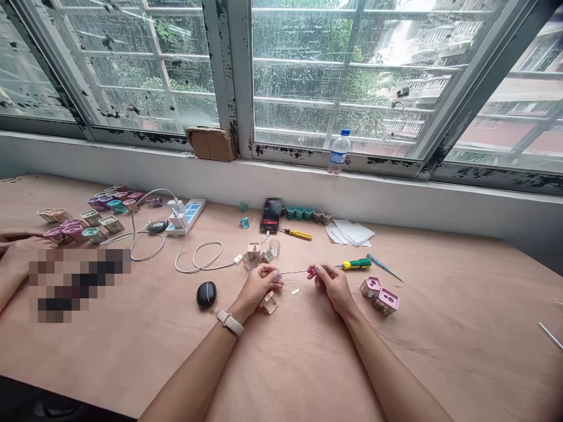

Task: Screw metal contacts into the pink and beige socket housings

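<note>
My left hand pinches a small transparent plastic part at the fingertips. My right hand grips a thin red-handled screwdriver, and its metal shaft reaches toward that part. Between my hands lies a tiny pale piece. A cream plastic housing sits just below my left fingers. Beyond my right hand lie a green-and-yellow screwdriver and pointed tweezers. Two pink housings stand to its right.
Several clear housings stand ahead of my hands, near a yellow screwdriver. A black oval case, white cables, a power strip and several coloured housings lie on the plywood table. A co-worker's hand rests at far left.
</note>
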### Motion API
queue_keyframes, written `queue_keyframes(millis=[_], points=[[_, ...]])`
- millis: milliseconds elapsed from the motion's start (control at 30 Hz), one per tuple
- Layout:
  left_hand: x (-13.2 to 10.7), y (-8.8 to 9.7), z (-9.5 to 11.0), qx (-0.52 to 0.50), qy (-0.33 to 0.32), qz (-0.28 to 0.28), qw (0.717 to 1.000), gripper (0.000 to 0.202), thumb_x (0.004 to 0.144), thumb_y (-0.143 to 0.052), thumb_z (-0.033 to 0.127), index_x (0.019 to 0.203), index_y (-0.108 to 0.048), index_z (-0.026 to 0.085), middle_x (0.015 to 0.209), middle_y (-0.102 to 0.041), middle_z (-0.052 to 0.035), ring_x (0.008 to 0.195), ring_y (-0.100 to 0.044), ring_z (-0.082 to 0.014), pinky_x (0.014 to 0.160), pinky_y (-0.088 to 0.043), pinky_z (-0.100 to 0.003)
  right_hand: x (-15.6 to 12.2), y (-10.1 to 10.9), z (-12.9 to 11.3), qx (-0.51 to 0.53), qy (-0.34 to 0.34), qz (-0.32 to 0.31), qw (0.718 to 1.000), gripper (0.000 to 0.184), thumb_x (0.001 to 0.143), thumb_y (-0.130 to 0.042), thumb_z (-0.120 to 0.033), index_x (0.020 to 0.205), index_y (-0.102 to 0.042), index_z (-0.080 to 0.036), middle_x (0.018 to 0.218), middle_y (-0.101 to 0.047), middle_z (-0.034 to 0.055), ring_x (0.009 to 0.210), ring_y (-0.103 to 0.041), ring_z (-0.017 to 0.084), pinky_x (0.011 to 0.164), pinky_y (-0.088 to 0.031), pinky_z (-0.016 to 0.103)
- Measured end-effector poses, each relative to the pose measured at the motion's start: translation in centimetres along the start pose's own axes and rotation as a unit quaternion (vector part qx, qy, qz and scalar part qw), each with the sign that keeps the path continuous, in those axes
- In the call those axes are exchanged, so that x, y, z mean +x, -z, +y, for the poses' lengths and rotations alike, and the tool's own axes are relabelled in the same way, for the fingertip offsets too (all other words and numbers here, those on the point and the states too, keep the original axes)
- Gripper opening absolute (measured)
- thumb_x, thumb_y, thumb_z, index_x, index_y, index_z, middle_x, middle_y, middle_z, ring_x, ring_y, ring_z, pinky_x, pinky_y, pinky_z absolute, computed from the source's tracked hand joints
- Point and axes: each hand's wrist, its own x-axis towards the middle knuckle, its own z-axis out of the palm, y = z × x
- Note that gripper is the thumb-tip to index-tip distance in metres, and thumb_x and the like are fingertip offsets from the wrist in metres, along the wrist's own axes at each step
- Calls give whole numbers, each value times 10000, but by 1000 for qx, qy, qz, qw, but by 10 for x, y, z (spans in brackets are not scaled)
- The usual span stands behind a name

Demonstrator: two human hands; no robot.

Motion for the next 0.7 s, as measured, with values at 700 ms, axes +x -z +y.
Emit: queue_keyframes(millis=[700], points=[[-2,-2,3,0,6,5,1000,228,822,-747,257,864,-567,122,764,-676,-51,671,-703,-137,600,-556,-205,0,1,2,11,1,-4,1000,376,823,-687,-525,877,-728,-156,743,-716,59,523,-492,109,526,-417,259]])
